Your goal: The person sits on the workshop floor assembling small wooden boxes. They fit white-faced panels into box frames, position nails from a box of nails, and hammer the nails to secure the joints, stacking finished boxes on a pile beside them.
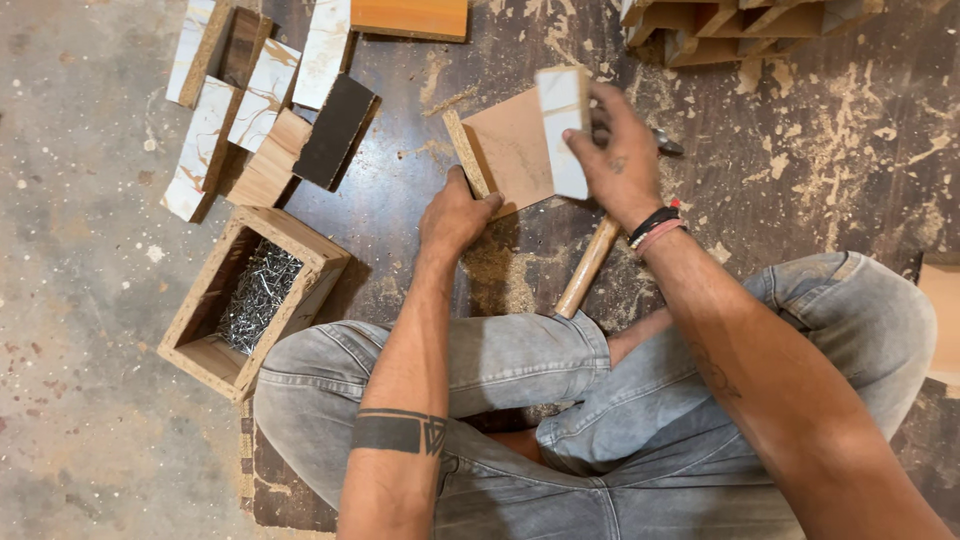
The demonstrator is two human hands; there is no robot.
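A square brown board piece (512,150) stands tilted on the dusty floor (80,300), in the middle of the scene and a little far from the person's crossed legs. The left hand (455,212) grips its near left corner, fingers curled shut around the raw chipboard edge. The right hand (615,150) holds a narrow white marbled strip (562,130) pinched between thumb and fingers, set upright against the right side of the brown piece, touching it.

Just under the right wrist a hammer (592,262) lies on the floor, its wooden handle running toward the person's knee; its head is mostly hidden behind the hand. Sawdust is scattered all around.

To the near left sits an open wooden box (205,355) filled with loose nails (255,298). Farther left and beyond it lies a loose cluster of offcuts (265,110): white marbled strips, a tan block and a dark brown piece. At the far edge an orange-brown board (410,18) lies flat, and at the far right stands a stack of wooden frames (740,28). No labels or signs show on any of them.
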